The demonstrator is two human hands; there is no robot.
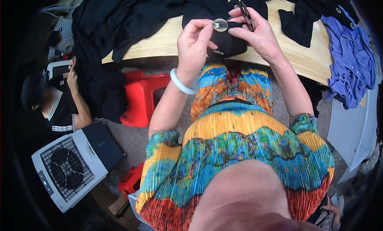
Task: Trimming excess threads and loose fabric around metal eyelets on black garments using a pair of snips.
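My left hand [193, 45], wearing a pale bangle [182, 82] at the wrist, is closed in a pinch at the left rim of a round pale disc [220, 25] that looks like a large button. The disc has a dark centre and lies against black cloth [229, 43] at the table edge. In my right hand [259, 33] is a pair of dark thread snips [246, 16], held against the palm. My right thumb and fingertips are close to the disc's right side. Whether they touch it is hard to make out.
Black garments [123, 21] cover much of the wooden table [145, 41]. Purple cloth [349, 59] hangs off its right end. A red stool [141, 97] stands below at left, near a fan unit [68, 169]. A seated person [60, 95] is at far left.
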